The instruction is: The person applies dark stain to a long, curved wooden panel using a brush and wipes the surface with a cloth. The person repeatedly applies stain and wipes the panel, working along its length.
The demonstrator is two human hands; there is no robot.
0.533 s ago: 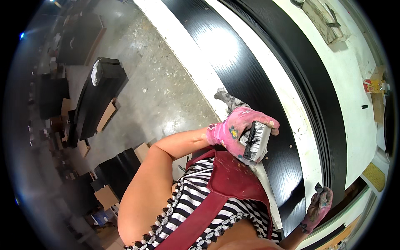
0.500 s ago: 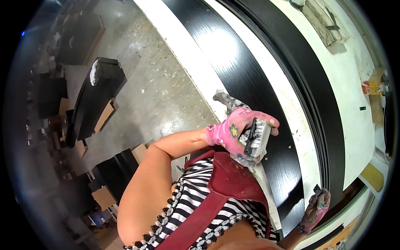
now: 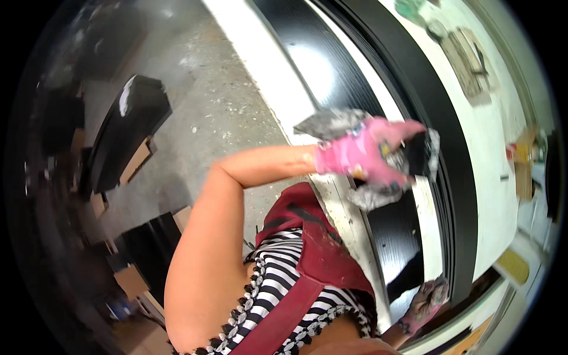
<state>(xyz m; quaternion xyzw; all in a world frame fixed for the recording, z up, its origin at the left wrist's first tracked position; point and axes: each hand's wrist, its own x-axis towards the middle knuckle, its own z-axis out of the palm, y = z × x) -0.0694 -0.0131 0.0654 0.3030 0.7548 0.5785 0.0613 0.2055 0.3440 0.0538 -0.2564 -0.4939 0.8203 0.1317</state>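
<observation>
Left hand (image 3: pixel 370 154), pink patterned glove, blurred; fingers wrapped round a dark block (image 3: pixel 422 152) with a pale edge, thumb and fingers on opposite sides. Crumpled gray-smeared cloth (image 3: pixel 331 123) sticks out by the wrist, more bunched below the fingers. Block sits over the black strips (image 3: pixel 445 219) lying lengthwise on the white table (image 3: pixel 497 195); contact with them: cannot tell. Glossy black wood-grain board (image 3: pixel 352 89) runs alongside, nearer the body, passing under the left hand. Right hand (image 3: pixel 427 302), stained pink glove, low at right near the strips' close end; fingers look curled, cannot tell if they grip anything. Wooden block (image 3: pixel 465 64) with a dark-ended tool on it, far side of table. Person wears maroon apron (image 3: pixel 334 263) over striped top (image 3: pixel 278 251).
</observation>
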